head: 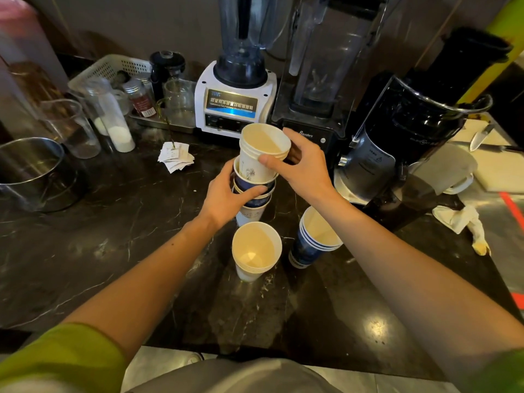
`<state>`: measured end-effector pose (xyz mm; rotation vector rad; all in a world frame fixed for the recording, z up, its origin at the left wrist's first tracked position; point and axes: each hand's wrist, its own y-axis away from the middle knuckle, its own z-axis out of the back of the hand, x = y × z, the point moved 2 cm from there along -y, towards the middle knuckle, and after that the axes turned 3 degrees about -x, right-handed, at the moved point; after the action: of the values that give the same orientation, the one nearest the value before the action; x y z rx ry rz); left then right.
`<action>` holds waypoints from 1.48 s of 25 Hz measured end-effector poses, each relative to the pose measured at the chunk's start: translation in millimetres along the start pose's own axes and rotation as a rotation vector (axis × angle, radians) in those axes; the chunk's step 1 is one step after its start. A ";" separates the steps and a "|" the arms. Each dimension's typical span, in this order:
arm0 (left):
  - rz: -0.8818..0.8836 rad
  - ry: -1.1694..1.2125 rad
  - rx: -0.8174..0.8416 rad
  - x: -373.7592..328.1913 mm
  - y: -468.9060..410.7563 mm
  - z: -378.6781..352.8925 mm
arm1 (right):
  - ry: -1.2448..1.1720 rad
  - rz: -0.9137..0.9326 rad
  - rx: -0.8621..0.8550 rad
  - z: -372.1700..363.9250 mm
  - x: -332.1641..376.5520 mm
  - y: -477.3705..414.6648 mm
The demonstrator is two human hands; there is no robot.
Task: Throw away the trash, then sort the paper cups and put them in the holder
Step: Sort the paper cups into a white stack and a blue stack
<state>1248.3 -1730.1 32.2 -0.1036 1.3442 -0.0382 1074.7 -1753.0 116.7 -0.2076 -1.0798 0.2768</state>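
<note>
At centre the left hand (226, 194) grips a mixed cup stack (256, 202), the right hand (302, 168) pinches the white cups (253, 163) at its top; a white pile (255, 251) and blue pile (304, 248) stand just below

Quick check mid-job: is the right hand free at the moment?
No, the right hand grips the white paper cups at the top of the mixed stack, which the left hand holds lower down.

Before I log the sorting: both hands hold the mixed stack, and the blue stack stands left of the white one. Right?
No: the head view shows the blue stack right of the white stack. Left hand and right hand do hold the mixed stack.
</note>
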 end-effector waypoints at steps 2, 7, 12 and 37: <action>0.004 -0.016 0.007 -0.3 1.4 0.1 | -0.091 0.009 -0.065 8.6 7.5 -0.5; 0.012 -0.021 0.008 -2.2 3.1 0.4 | -0.279 -0.009 -0.194 33.3 20.9 4.0; 0.015 -0.022 0.015 -6.6 1.3 -1.2 | -0.486 -0.138 -0.353 60.9 19.1 18.1; 0.059 -0.027 0.095 48.0 135.3 -11.6 | 0.348 0.009 0.468 5.9 -12.7 122.7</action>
<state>1243.5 -1600.3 -30.1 0.0156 1.3157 -0.0508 1049.0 -1640.7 72.0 0.1555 -0.6467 0.4735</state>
